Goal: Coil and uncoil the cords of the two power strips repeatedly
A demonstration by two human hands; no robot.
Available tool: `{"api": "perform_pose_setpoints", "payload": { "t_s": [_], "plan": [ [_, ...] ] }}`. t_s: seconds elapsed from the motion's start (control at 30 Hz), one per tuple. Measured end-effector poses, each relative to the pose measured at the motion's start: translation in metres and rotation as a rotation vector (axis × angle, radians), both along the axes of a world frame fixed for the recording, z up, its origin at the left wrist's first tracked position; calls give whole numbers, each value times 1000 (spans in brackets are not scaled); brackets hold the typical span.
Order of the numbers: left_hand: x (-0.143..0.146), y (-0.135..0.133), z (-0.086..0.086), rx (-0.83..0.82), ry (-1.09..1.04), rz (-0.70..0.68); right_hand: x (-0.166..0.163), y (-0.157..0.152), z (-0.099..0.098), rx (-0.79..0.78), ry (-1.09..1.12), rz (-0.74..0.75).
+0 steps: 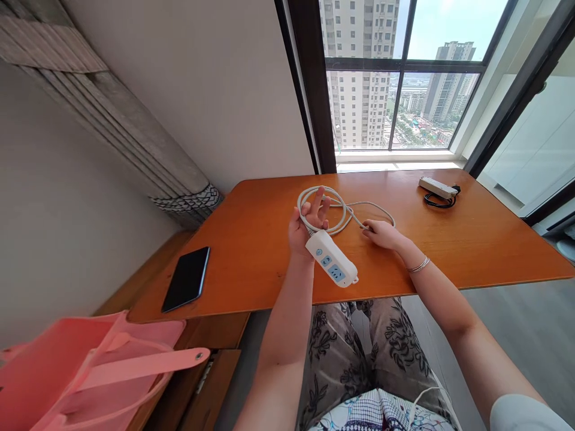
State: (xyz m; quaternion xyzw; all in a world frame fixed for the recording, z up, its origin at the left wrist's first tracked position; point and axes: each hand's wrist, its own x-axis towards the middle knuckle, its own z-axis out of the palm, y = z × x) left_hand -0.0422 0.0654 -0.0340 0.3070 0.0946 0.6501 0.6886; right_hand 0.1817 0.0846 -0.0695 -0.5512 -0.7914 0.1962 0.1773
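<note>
My left hand [309, 226] is turned palm up, its fingers curled, with loops of white cord [345, 209] lying around the fingers and thumb. From it hangs a white power strip [332, 258], tilted, its blue-marked sockets facing me, against the heel of the hand and above the table's near edge. To the right, my right hand [380, 233] pinches the same cord close over the tabletop. A further stretch of cord arcs behind my right hand, where its end is hidden.
The orange-brown wooden table [251, 239] holds a dark tablet or phone [186, 279] at left. A second white power strip [437, 187] with coiled black cord [439, 202] lies at far right. A pink bag [90, 365] stands at lower left, a window [404, 66] behind.
</note>
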Motion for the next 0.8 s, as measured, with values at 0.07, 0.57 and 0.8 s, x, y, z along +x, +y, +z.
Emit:
{"api": "perform_pose_setpoints", "payload": {
  "t_s": [0.07, 0.57, 0.8],
  "plan": [
    [-4, 2, -1, -15, 27, 63, -2, -4, 2, 75, -41, -40],
    [-8, 8, -4, -61, 36, 59, -2, -14, 10, 305, -349, -11],
    [0, 11, -5, 14, 71, 97, 0, -15, 9, 467, -323, 178]
  ]
}}
